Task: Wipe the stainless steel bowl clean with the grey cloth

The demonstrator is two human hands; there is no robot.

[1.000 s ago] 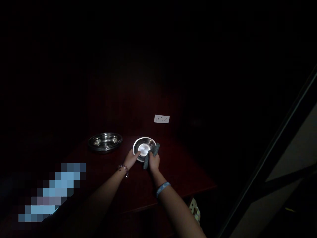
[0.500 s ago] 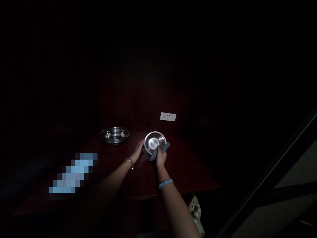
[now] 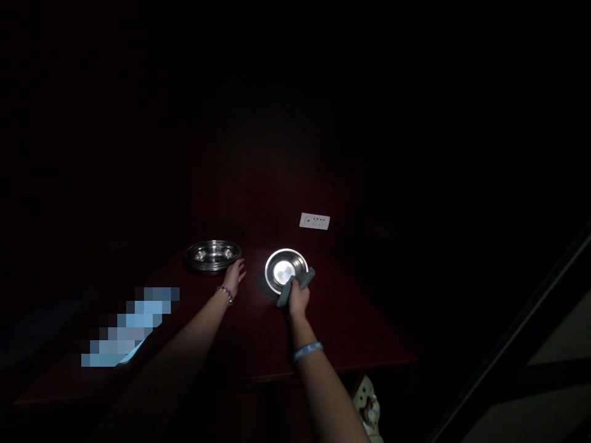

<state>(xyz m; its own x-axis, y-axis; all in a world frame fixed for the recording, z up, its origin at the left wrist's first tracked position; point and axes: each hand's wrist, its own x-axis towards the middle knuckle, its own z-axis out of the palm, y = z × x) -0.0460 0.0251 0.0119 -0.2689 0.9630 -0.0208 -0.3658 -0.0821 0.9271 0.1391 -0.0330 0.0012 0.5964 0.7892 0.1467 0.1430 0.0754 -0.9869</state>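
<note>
A small shiny steel bowl [image 3: 285,268] lies on a dark red table [image 3: 258,332]. My right hand [image 3: 298,298] grips a grey cloth [image 3: 301,281] at the bowl's near right rim. My left hand [image 3: 235,274] has its fingers stretched out, and its fingertips reach the near right edge of a stack of wider steel bowls [image 3: 213,255] at the left. A bead bracelet sits on my left wrist and a blue band on my right.
The room is very dark. A white socket plate [image 3: 314,221] is on the wall behind the table. A blurred pale blue patch [image 3: 127,326] lies at the table's left. A dark slanted frame [image 3: 508,351] crosses the right side. Something pale and patterned [image 3: 367,406] sits below the table edge.
My left hand has let go of the small bowl and moved left to the stack of wider bowls. The small bowl now lies flat on the table, with my right hand and cloth still at its rim.
</note>
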